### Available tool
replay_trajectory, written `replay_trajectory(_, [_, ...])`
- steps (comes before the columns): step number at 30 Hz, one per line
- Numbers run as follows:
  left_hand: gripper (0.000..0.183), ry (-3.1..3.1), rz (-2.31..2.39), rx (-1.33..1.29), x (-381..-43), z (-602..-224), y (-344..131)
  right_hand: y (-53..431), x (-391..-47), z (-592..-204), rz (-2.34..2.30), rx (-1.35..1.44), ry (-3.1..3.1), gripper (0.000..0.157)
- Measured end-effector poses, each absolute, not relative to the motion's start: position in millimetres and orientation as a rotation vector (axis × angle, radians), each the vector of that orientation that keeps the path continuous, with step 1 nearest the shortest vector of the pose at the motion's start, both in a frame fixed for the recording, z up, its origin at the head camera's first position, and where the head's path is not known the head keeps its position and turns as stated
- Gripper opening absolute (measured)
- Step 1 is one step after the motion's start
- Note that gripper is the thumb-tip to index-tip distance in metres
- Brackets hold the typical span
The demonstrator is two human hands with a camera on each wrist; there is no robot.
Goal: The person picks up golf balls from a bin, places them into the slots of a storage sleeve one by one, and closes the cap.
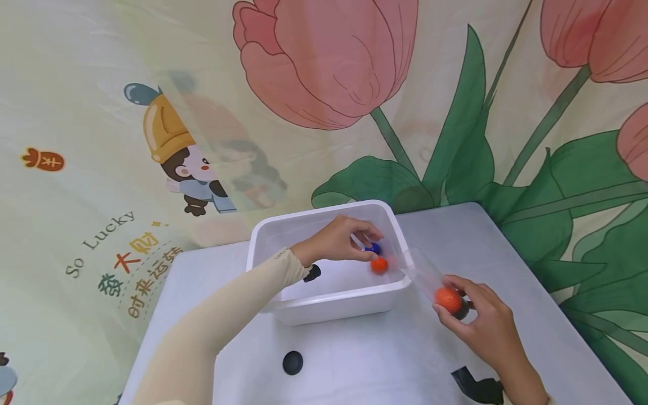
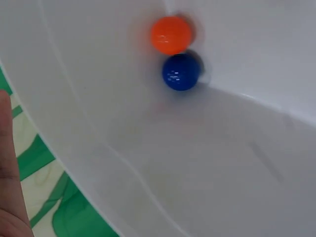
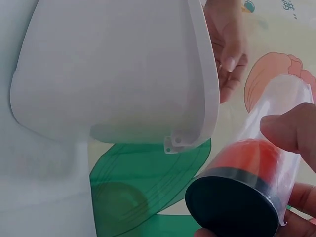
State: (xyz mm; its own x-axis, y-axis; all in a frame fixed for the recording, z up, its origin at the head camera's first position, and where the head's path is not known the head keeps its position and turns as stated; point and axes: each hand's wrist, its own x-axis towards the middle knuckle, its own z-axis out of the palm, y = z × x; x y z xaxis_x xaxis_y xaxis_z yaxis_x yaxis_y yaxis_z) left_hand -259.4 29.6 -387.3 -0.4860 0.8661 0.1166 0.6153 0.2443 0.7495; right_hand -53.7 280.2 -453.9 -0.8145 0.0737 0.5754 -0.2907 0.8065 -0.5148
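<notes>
Over the white plastic bin (image 1: 334, 312) hovers my left hand (image 1: 339, 242), its fingers loosely bent with nothing held between them. Just below its fingertips, a blue ball (image 2: 181, 72) and an orange ball (image 2: 171, 35) lie side by side on the bin floor against the wall. Beyond the bin's right side, my right hand (image 1: 481, 318) grips a clear tube (image 1: 420, 267), which tilts with its upper end toward the bin. Inside the tube's lower end sits another orange ball (image 1: 448, 300), above a black end cap (image 3: 232, 207).
A black round cap (image 1: 292, 363) lies on the white table (image 1: 354, 360) in front of the bin. Near my right wrist is a black elbow-shaped piece (image 1: 478, 387). Another black piece (image 1: 313, 273) is in the bin, partly behind my left wrist. A tulip-printed cloth (image 1: 329, 62) hangs behind.
</notes>
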Motion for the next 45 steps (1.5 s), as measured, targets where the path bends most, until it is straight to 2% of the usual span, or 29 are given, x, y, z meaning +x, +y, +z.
replay_trajectory(23, [0.037,2.182,0.996,1.288,-301.0,-460.2,40.6,291.6,-54.1,-463.5,0.808,0.099,-2.408,0.059])
replay_trajectory(45, [0.038,2.184,0.932,1.220,-316.7,-503.9,44.7,293.3,-55.8,-468.0,0.825,0.077,-2.427,0.057])
